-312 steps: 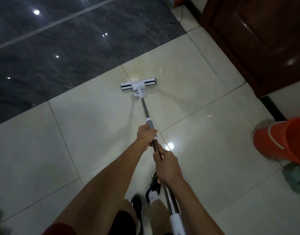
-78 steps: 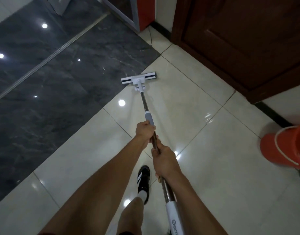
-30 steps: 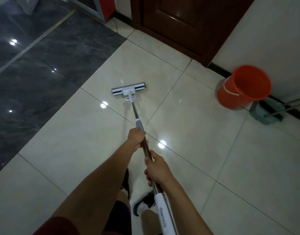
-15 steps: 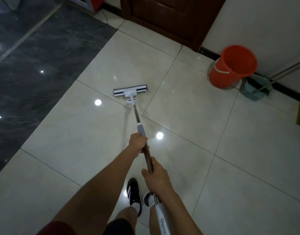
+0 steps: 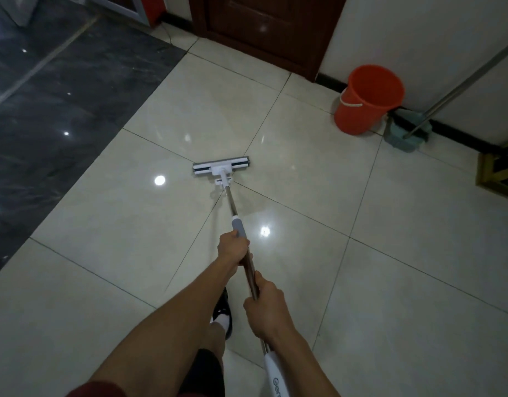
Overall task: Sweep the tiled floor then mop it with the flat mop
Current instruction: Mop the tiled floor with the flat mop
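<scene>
The left hand [image 5: 232, 249] gripped the mop [image 5: 221, 167] pole just below its grey sleeve, fingers wrapped round it; the right hand [image 5: 264, 308] clenched the pole lower down. The mop head lay flat on the tiles [image 5: 118, 224], well apart from the bucket [image 5: 367, 98], towards the dark floor [image 5: 46, 110].

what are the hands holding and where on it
Both grip the flat mop by its pole: the left hand just below the grey sleeve, the right hand lower down on the bare metal, above the white end grip.
</scene>
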